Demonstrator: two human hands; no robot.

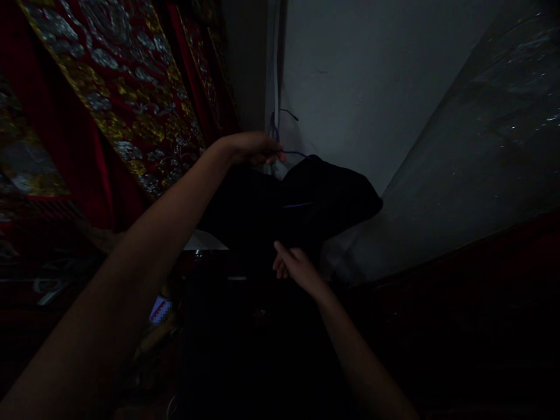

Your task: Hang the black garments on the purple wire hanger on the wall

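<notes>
A black garment [336, 195] hangs in the dim middle of the head view, on a thin purple hanger [297, 153]. My left hand [258, 149] is closed on the hanger near its hook, above the garment's neck. Lower down, my right hand [297, 268] is against the front of the black cloth, its fingers curled and its thumb pointing up and to the left. Darkness hides the cloth's folds and most of what lies between those fingers. A strip of purple also shows inside the garment's neck opening.
Red cloth with gold and silver embroidery [126, 93] hangs on the left. Behind the garment is a pale wall [350, 76] with a vertical pipe or cable [276, 58]. Clear plastic sheeting [490, 116] covers the right side. A small lit rectangle [160, 310] shows at lower left.
</notes>
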